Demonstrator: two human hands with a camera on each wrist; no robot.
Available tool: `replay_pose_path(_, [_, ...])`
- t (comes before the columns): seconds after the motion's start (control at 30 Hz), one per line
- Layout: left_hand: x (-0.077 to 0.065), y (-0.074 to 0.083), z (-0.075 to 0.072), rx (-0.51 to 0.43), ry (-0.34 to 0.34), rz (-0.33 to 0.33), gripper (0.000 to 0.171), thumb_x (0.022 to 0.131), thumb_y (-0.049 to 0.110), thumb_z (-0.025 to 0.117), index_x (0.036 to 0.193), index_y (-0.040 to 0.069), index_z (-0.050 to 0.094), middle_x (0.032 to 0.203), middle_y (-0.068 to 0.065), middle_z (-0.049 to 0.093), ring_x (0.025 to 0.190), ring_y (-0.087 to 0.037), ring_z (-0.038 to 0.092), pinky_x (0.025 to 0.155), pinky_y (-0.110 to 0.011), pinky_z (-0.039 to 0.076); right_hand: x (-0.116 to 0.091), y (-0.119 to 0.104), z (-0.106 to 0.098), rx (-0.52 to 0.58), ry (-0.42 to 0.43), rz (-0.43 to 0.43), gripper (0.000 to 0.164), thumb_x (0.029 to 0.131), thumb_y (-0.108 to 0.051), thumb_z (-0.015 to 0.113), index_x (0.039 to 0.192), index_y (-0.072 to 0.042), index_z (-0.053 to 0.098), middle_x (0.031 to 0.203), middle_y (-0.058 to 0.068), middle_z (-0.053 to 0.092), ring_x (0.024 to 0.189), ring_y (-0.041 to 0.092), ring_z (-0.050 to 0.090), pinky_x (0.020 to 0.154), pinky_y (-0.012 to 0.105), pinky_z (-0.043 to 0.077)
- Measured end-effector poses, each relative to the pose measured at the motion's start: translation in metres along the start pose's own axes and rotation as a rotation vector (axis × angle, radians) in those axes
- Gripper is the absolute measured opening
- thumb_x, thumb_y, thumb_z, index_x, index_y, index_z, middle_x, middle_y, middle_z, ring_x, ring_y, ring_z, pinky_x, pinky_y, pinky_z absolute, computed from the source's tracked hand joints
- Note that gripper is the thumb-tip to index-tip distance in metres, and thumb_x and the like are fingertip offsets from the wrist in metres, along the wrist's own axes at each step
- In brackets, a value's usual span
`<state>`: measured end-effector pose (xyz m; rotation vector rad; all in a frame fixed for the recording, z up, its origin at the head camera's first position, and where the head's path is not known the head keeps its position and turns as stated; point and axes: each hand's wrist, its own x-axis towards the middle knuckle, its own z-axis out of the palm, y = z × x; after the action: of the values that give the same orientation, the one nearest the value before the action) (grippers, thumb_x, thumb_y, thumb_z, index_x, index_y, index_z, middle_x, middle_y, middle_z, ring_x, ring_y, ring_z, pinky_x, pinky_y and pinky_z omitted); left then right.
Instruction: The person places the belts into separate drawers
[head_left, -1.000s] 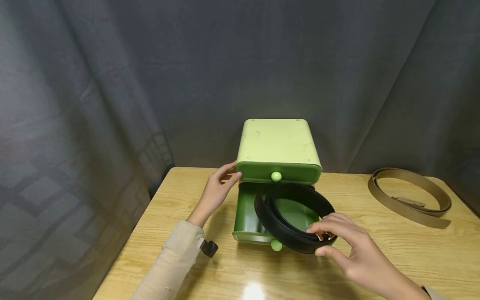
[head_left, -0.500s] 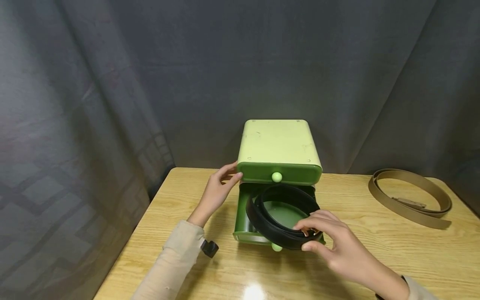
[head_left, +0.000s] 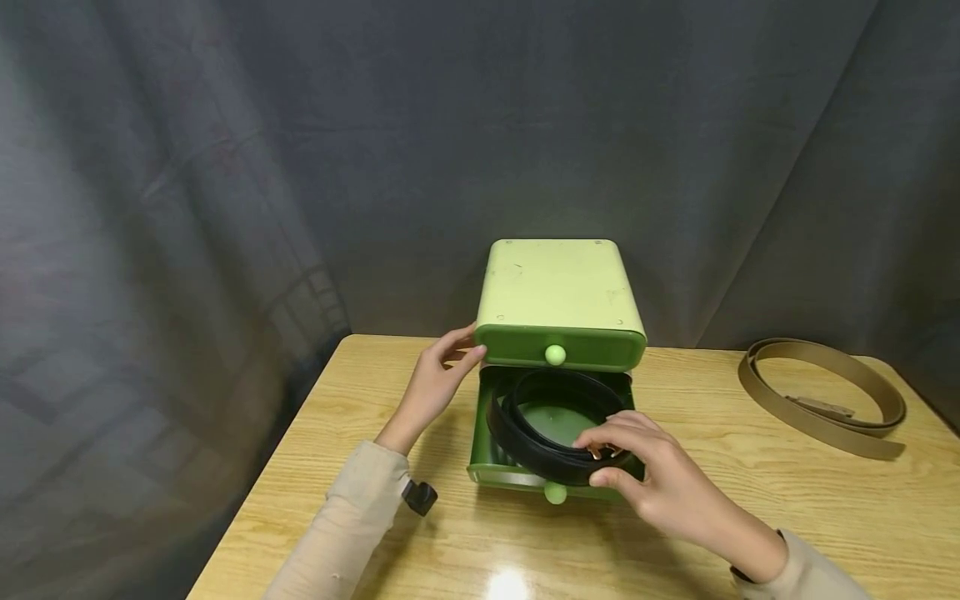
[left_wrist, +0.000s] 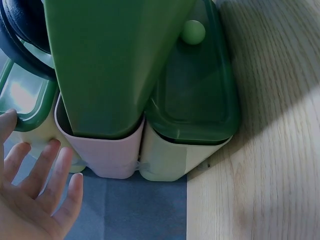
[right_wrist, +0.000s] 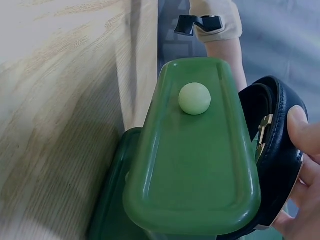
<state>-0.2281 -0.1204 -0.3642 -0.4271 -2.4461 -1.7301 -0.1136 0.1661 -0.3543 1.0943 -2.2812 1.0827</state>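
Note:
A coiled black belt (head_left: 525, 446) with a gold-coloured buckle (right_wrist: 263, 131) is pinched between the thumb and fingers of my right hand (head_left: 663, 483). It is tilted over the pulled-out green drawer (head_left: 504, 476), its far part inside the drawer opening. That drawer belongs to a small cabinet (head_left: 558, 283) with a yellow-green top, and it has a round pale green knob (right_wrist: 194, 99). Against the cabinet's upper left side rests my left hand (head_left: 433, 383), fingers extended and thumb at the front edge. In the left wrist view, those fingers (left_wrist: 45, 170) are spread and hold nothing.
On the right of the wooden table (head_left: 750, 517) lies a coiled tan belt (head_left: 795, 412). The cabinet's upper drawer (head_left: 517, 346) is pushed in, and so is a lower drawer (left_wrist: 200, 95) beneath the pulled-out one. A dark curtain (head_left: 562, 125) hangs behind the table.
My right hand has moved left with the black belt, bringing it from the drawer's right front to over and partly into the drawer. The left hand stays in place.

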Motion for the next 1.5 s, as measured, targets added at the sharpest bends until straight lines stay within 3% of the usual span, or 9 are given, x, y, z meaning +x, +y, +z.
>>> replay_pose_path(0.2, [0.000,-0.001,0.000,0.002,-0.002,0.003,0.045,0.097,0.037,0.064,0.140,0.025,0.057,0.123,-0.004,0.065,0.104,-0.024,0.061,0.088,-0.045,0.050,0.001,0.002,0.002,-0.014,-0.013,0.004,0.045,0.073,-0.002,0.080,0.115,-0.017,0.069,0.106,-0.010,0.068,0.096,0.009,0.056,0.084,0.022,0.043])
replay_pose_path(0.37, [0.001,-0.002,0.000,0.008,0.001,0.014,0.046,0.098,0.036,0.064,0.141,0.024,0.057,0.122,-0.003,0.066,0.104,-0.022,0.061,0.088,-0.044,0.050,0.002,0.007,0.004,0.001,-0.036,0.018,0.045,0.074,0.002,0.079,0.114,-0.014,0.069,0.109,-0.008,0.067,0.107,0.014,0.057,0.101,0.017,0.034])
replay_pose_path(0.47, [0.001,-0.003,0.001,0.007,0.004,0.019,0.045,0.098,0.036,0.064,0.141,0.023,0.057,0.122,-0.003,0.066,0.104,-0.022,0.061,0.088,-0.044,0.050,0.002,0.009,0.005,0.005,-0.043,0.030,0.045,0.073,0.004,0.079,0.114,-0.012,0.069,0.110,-0.008,0.067,0.110,0.015,0.057,0.105,0.014,0.030])
replay_pose_path(0.63, [0.001,-0.003,0.001,0.007,0.007,0.021,0.045,0.098,0.035,0.063,0.141,0.023,0.057,0.122,-0.004,0.066,0.104,-0.022,0.061,0.088,-0.044,0.050,0.003,0.014,0.007,-0.016,-0.042,0.026,0.045,0.074,0.003,0.079,0.115,-0.012,0.069,0.109,-0.005,0.068,0.107,0.015,0.058,0.100,0.015,0.035])
replay_pose_path(0.9, [0.002,-0.005,0.002,0.010,0.013,0.017,0.045,0.098,0.035,0.064,0.141,0.024,0.057,0.121,-0.003,0.066,0.103,-0.022,0.061,0.087,-0.043,0.050,0.003,0.019,0.007,-0.015,-0.076,0.060,0.040,0.078,0.000,0.078,0.116,-0.010,0.069,0.108,-0.004,0.067,0.098,0.012,0.058,0.081,0.031,0.050])
replay_pose_path(1.33, [0.002,-0.005,0.002,0.000,0.011,0.012,0.045,0.098,0.036,0.064,0.140,0.024,0.057,0.121,-0.003,0.066,0.103,-0.022,0.061,0.086,-0.044,0.050,0.005,0.031,0.010,-0.008,-0.119,0.142,0.037,0.080,-0.002,0.078,0.113,-0.015,0.070,0.108,-0.006,0.067,0.100,0.014,0.059,0.083,0.035,0.052])
replay_pose_path(1.5, [0.001,-0.005,0.002,0.002,0.009,0.015,0.044,0.098,0.036,0.064,0.140,0.024,0.057,0.121,-0.003,0.067,0.103,-0.022,0.061,0.087,-0.044,0.050,0.008,0.034,0.007,0.048,-0.184,0.234,0.033,0.082,-0.005,0.077,0.113,-0.015,0.071,0.110,-0.005,0.067,0.101,0.015,0.058,0.085,0.035,0.051])
